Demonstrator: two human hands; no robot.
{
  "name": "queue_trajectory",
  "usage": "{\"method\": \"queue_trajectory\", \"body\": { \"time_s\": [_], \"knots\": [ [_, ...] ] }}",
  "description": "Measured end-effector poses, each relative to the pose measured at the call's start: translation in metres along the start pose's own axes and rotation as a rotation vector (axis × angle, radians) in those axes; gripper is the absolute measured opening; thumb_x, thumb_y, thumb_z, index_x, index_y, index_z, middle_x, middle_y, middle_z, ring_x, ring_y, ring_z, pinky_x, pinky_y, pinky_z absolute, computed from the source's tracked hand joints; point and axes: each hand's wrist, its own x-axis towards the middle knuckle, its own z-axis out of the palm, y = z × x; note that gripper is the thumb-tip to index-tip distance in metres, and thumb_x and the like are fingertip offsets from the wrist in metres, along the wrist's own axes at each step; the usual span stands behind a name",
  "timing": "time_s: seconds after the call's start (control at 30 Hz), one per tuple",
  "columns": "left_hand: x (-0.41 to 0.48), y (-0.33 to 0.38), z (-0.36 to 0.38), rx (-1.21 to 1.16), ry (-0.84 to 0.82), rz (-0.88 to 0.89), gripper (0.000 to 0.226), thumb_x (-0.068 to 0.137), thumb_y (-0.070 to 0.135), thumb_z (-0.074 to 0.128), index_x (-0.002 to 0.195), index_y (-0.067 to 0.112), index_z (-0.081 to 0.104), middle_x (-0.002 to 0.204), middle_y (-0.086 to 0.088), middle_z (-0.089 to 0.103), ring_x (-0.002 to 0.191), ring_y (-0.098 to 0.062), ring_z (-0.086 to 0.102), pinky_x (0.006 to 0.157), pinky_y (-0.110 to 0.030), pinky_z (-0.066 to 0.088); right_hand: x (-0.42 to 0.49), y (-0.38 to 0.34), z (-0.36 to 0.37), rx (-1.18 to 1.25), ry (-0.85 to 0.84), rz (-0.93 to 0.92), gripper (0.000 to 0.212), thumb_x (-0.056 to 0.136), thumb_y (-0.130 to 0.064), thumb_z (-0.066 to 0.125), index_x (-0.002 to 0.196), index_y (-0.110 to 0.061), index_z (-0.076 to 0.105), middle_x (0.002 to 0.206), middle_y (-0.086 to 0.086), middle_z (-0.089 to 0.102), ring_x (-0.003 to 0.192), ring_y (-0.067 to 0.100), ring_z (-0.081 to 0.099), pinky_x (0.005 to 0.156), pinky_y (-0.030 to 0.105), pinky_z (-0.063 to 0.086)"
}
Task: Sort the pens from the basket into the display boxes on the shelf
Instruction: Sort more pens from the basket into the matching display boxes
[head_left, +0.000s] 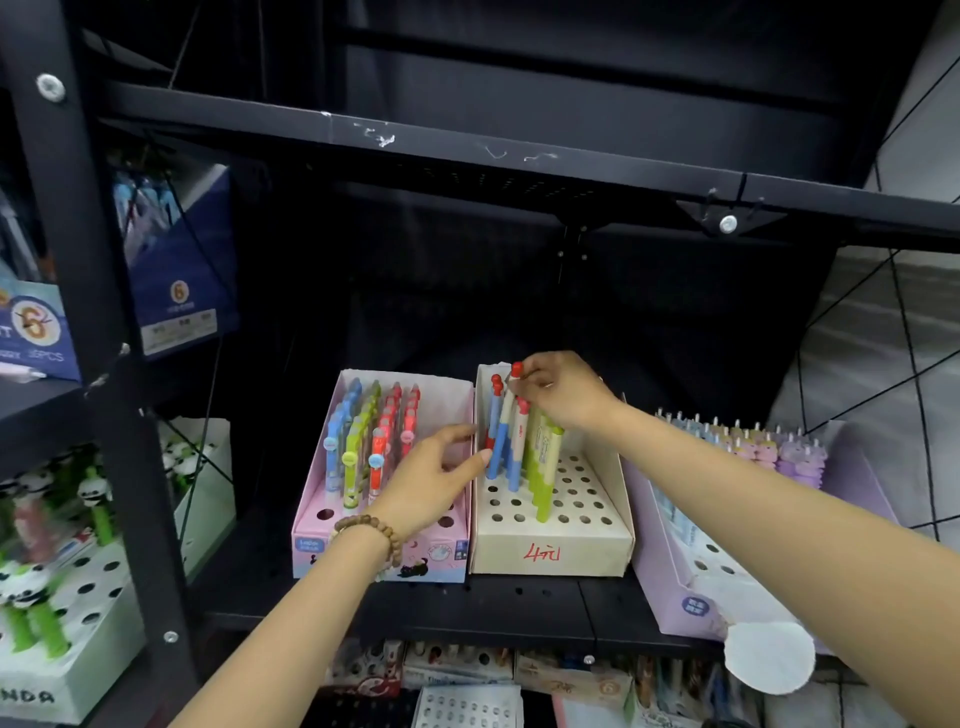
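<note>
The right hand (563, 392) pinches the red top of a pen (516, 371) standing at the back of the cream box (550, 556); the left hand (431, 483), fingers spread and holding nothing, is at that box's left wall, over the pink box (311, 519) beside it.

The front of the cream box (498, 556), at 6 o'clock, carries a red handwritten "4" with a character beside it. The dark blue box (182, 312) at 10 o'clock bears a circled "6" — so does the pale blue box (49, 338) at 9 o'clock, above blurred digits and "PCS". The white box (31, 696) at 8 o'clock reads "NDA".
</note>
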Motion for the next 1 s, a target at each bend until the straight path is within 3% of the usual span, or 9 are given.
{"method": "queue_trajectory", "body": {
  "time_s": [0.13,0.23,0.33,0.4,0.47,0.67,0.83,0.9,1.0],
  "knots": [
    [0.012,0.002,0.005,0.027,0.135,0.064,0.038,0.091,0.033,0.058,0.127,0.024,0.055,0.116,0.006,0.052,0.084,0.003,0.052,0.069,-0.005,0.038,0.003,0.001,0.001,-0.019,0.045,-0.027,0.021,0.090,-0.027,0.062,0.090,-0.009,0.072,0.092,0.007,0.072,0.088,0.015,0.063,0.083,0.028,0.048],
    [0.021,0.005,0.010,-0.004,0.229,0.099,0.033,0.089,0.031,0.062,0.121,0.022,0.061,0.112,0.008,0.053,0.083,-0.002,0.053,0.073,-0.007,0.039,0.007,0.003,-0.001,0.084,0.099,-0.016,0.016,0.089,-0.025,0.063,0.086,-0.012,0.072,0.091,0.003,0.071,0.088,0.012,0.063,0.084,0.026,0.049],
    [0.029,0.011,0.017,-0.077,0.293,0.099,0.025,0.088,0.026,0.064,0.111,0.016,0.067,0.100,0.007,0.065,0.082,-0.002,0.055,0.081,-0.016,0.046,0.009,0.009,0.003,0.047,0.053,-0.011,0.012,0.087,-0.019,0.065,0.082,-0.012,0.073,0.084,0.002,0.071,0.078,0.005,0.060,0.073,0.015,0.045],
    [0.033,0.014,0.021,-0.086,0.337,0.085,0.020,0.087,0.025,0.066,0.104,0.015,0.070,0.084,0.019,0.062,0.077,0.008,0.055,0.072,-0.005,0.043,0.009,0.011,0.006,0.091,0.093,-0.007,0.009,0.087,-0.018,0.065,0.085,-0.014,0.073,0.084,-0.002,0.070,0.074,0.000,0.059,0.066,0.003,0.042],
    [0.037,0.015,0.023,-0.086,0.370,0.070,0.018,0.086,0.024,0.067,0.101,0.014,0.072,0.078,0.025,0.058,0.073,0.013,0.053,0.064,0.002,0.039,0.009,0.013,0.007,0.146,0.127,-0.002,0.008,0.088,-0.022,0.065,0.086,-0.018,0.072,0.085,-0.006,0.069,0.076,-0.002,0.059,0.068,0.003,0.043],
    [0.043,0.016,0.017,0.032,0.331,0.039,0.021,0.086,0.024,0.067,0.102,0.011,0.072,0.084,0.010,0.063,0.076,0.001,0.056,0.060,0.001,0.037,-0.005,0.017,0.002,0.231,0.087,0.019,0.012,0.092,-0.025,0.059,0.092,-0.019,0.070,0.090,-0.009,0.066,0.091,0.007,0.062,0.086,0.019,0.047],
    [0.019,0.028,0.014,0.033,0.275,0.029,0.032,0.088,0.029,0.065,0.114,0.012,0.064,0.095,0.011,0.060,0.091,-0.006,0.057,0.087,-0.022,0.047,-0.035,0.015,-0.024,0.268,0.121,0.009,0.020,0.094,-0.022,0.056,0.108,-0.014,0.067,0.106,-0.003,0.066,0.098,0.005,0.059,0.080,0.005,0.042],
    [-0.004,0.032,0.018,0.035,0.273,0.041,0.045,0.087,0.038,0.063,0.126,0.017,0.055,0.108,0.013,0.057,0.099,-0.007,0.056,0.089,-0.023,0.045,-0.058,0.020,-0.039,0.248,0.138,-0.013,0.021,0.094,-0.026,0.055,0.110,-0.017,0.067,0.106,-0.006,0.067,0.097,0.003,0.059,0.077,0.004,0.043],
    [-0.049,0.037,0.029,0.029,0.278,0.095,0.049,0.084,0.050,0.058,0.128,0.034,0.047,0.115,0.025,0.048,0.103,0.005,0.050,0.087,-0.016,0.042,-0.102,0.037,-0.059,0.262,0.131,-0.019,0.020,0.094,-0.028,0.056,0.108,-0.021,0.067,0.108,-0.009,0.068,0.103,0.004,0.061,0.089,0.018,0.046]
  ]
}}
